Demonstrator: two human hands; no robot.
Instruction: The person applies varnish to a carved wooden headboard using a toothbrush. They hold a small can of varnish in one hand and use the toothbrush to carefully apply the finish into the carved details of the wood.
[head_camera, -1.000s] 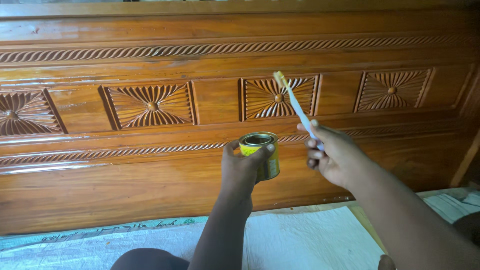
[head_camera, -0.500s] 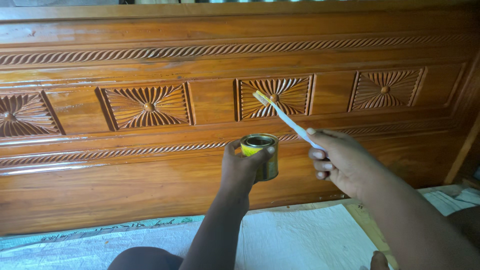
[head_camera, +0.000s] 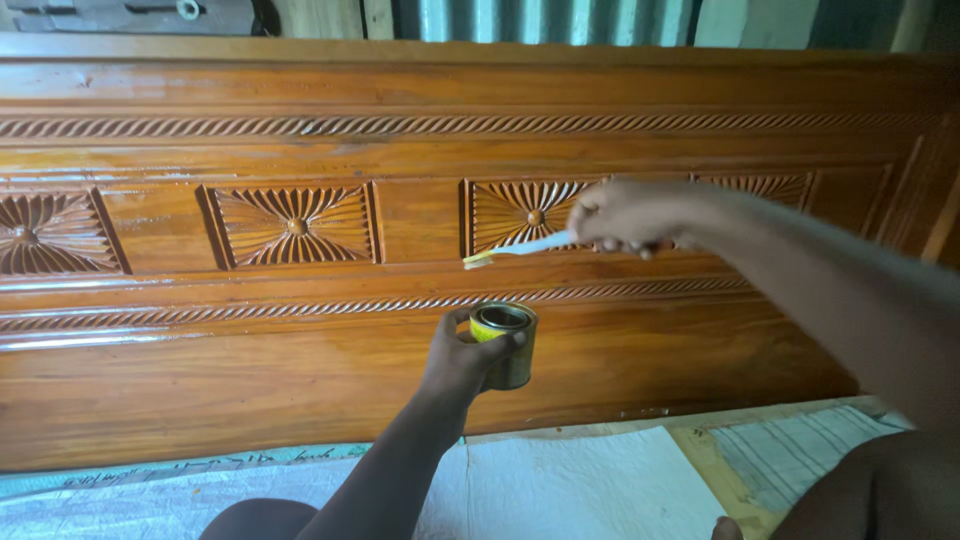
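White plastic, long and thin, the toothbrush-like brush (head_camera: 520, 247) lies nearly level in front of the glossy carved wooden panel (head_camera: 300, 130), its yellowish bristle end (head_camera: 478, 262) pointing left and resting at the lower edge of the middle carved sunburst square (head_camera: 520, 212). Whether the bristles actually touch the wood cannot be told for certain, though they sit right against the groove there. The right hand (head_camera: 625, 215) holds the brush by its handle end, its grip clamped on the handle with the fingers curled over it, the forearm reaching in from the right side of the view.

Below and slightly left of the brush, well apart from it, the small round metal tin with a yellow label (head_camera: 503, 343) is upright and open at the top, with a dark inside. The left hand (head_camera: 462, 362) has its grip clamped on the tin, thumb on the near side and fingers wrapped round the back, holding it in the air just in front of the plain lower board of the panel.

Two more sunburst squares (head_camera: 290, 225) sit to the left along the same band, and twisted rope mouldings (head_camera: 250, 310) run above and below them. Under the panel, white woven sheeting (head_camera: 580, 480) covers the floor, with a strip of bare wood (head_camera: 720, 470) showing through it at the right. Corrugated metal sheeting (head_camera: 540, 20) shows above the panel's top edge.
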